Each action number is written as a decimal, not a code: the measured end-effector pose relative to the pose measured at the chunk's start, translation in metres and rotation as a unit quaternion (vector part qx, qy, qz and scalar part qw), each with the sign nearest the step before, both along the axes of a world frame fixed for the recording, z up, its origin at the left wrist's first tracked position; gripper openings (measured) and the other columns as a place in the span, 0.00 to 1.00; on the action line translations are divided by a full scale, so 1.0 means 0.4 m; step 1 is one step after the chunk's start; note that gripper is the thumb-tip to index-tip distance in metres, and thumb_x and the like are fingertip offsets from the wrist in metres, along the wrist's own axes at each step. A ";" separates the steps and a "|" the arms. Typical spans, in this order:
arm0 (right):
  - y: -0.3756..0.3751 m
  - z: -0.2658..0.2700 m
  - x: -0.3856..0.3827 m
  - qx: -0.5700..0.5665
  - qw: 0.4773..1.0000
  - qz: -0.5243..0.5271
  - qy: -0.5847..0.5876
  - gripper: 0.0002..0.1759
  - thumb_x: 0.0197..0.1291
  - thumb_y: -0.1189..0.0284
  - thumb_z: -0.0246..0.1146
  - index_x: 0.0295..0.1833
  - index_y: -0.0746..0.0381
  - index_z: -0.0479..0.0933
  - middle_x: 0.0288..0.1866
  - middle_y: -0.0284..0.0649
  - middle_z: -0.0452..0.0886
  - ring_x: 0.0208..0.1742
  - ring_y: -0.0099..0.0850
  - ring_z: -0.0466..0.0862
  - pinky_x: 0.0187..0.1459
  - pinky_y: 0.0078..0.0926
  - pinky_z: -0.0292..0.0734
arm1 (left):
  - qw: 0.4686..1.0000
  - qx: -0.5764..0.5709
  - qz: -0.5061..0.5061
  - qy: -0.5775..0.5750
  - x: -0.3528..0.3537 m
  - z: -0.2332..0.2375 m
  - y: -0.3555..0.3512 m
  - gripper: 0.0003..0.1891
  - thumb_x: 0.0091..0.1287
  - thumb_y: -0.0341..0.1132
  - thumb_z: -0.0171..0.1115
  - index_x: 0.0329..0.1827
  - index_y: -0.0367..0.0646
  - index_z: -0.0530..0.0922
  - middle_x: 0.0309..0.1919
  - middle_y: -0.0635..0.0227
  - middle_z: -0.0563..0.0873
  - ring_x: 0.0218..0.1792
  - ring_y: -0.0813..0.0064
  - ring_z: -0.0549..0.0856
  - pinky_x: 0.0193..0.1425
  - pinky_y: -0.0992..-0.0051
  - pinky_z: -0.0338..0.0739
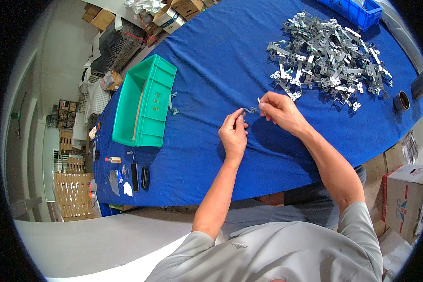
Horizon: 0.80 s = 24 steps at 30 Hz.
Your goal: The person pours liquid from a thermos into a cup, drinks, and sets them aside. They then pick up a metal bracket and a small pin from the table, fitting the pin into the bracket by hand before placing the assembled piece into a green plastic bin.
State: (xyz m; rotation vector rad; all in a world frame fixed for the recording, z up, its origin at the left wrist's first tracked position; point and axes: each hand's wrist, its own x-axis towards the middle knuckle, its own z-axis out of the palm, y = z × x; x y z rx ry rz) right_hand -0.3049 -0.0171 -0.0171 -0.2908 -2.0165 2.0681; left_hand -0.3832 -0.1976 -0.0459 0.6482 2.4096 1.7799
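Grey shirt [277, 254], left hand [233, 134], right hand [279, 112] pinching bracket [251, 111], carton [404, 197] print illegible

— What's that little piece?
— A small grey metal bracket [252, 110], thin and flat-looking.
— Where is it?
— Pinched at either end between the fingertips of the left hand [233, 134] and right hand [279, 111], held just above the blue tabletop [211, 61].
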 end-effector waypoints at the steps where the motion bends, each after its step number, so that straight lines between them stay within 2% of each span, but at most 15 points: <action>1: -0.004 0.001 0.001 0.004 1.000 0.022 -0.003 0.11 0.73 0.69 0.61 0.44 0.68 0.80 0.31 0.36 0.83 0.31 0.21 0.81 0.34 0.25 0.78 | 1.000 0.012 0.003 -0.002 0.000 0.000 0.001 0.11 0.76 0.25 0.59 0.57 0.35 0.85 0.45 0.62 0.90 0.33 0.82 0.86 0.31 0.81 0.81; 4: -0.010 -0.026 -0.008 0.051 0.997 0.053 0.027 0.11 0.71 0.70 0.62 0.44 0.69 0.82 0.29 0.38 0.85 0.31 0.23 0.83 0.34 0.28 0.78 | 0.999 0.046 0.012 -0.010 0.001 -0.003 0.008 0.11 0.75 0.24 0.58 0.55 0.35 0.86 0.42 0.64 0.90 0.30 0.82 0.86 0.27 0.81 0.80; 9: -0.013 -0.034 -0.009 0.113 0.992 0.054 0.022 0.12 0.69 0.69 0.63 0.44 0.69 0.82 0.29 0.42 0.86 0.31 0.26 0.85 0.35 0.31 0.78 | 1.000 0.023 -0.007 0.008 0.001 -0.003 0.002 0.12 0.77 0.26 0.58 0.57 0.35 0.85 0.45 0.63 0.90 0.32 0.83 0.85 0.29 0.83 0.81; 12: -0.011 -0.037 -0.008 0.121 0.991 0.053 0.014 0.11 0.72 0.70 0.63 0.45 0.69 0.81 0.30 0.36 0.84 0.31 0.20 0.81 0.34 0.24 0.78 | 1.000 0.009 -0.015 0.014 -0.001 -0.002 -0.001 0.12 0.77 0.26 0.58 0.58 0.36 0.84 0.46 0.63 0.90 0.33 0.84 0.85 0.29 0.83 0.81; 15: -0.010 -0.034 -0.008 0.123 0.991 0.048 0.006 0.10 0.71 0.71 0.63 0.45 0.68 0.81 0.29 0.36 0.84 0.31 0.21 0.81 0.33 0.24 0.77 | 1.000 -0.001 -0.015 0.022 0.003 0.009 0.002 0.12 0.77 0.26 0.58 0.58 0.36 0.85 0.46 0.64 0.90 0.33 0.84 0.85 0.29 0.83 0.81; 16: -0.008 -0.032 -0.008 0.153 0.988 0.037 0.011 0.11 0.70 0.70 0.64 0.44 0.68 0.82 0.28 0.40 0.84 0.30 0.25 0.83 0.33 0.28 0.78 | 1.000 -0.005 -0.015 0.026 0.005 0.013 0.003 0.12 0.77 0.25 0.58 0.57 0.36 0.85 0.46 0.64 0.90 0.33 0.84 0.84 0.29 0.83 0.81; 18: -0.004 -0.028 -0.004 0.210 0.977 0.015 0.021 0.11 0.67 0.69 0.64 0.43 0.68 0.82 0.27 0.47 0.85 0.29 0.32 0.86 0.34 0.35 0.78 | 0.998 0.001 -0.004 0.067 0.001 0.006 0.003 0.11 0.74 0.23 0.59 0.54 0.36 0.86 0.45 0.62 0.90 0.35 0.79 0.87 0.36 0.77 0.83; 21: -0.009 -0.026 0.000 0.238 0.971 -0.003 0.028 0.10 0.65 0.69 0.66 0.42 0.68 0.82 0.27 0.49 0.84 0.28 0.34 0.86 0.33 0.36 0.78 | 0.992 -0.011 0.002 0.127 -0.005 0.002 0.003 0.11 0.71 0.22 0.60 0.52 0.36 0.87 0.44 0.59 0.89 0.41 0.71 0.89 0.46 0.72 0.83; 24: -0.007 -0.044 -0.010 0.169 0.986 0.006 0.005 0.10 0.65 0.70 0.67 0.42 0.68 0.82 0.28 0.47 0.85 0.27 0.32 0.86 0.31 0.34 0.79 | 0.987 -0.024 -0.001 0.161 -0.002 0.004 0.006 0.12 0.69 0.20 0.61 0.51 0.37 0.87 0.45 0.57 0.89 0.45 0.65 0.89 0.50 0.69 0.83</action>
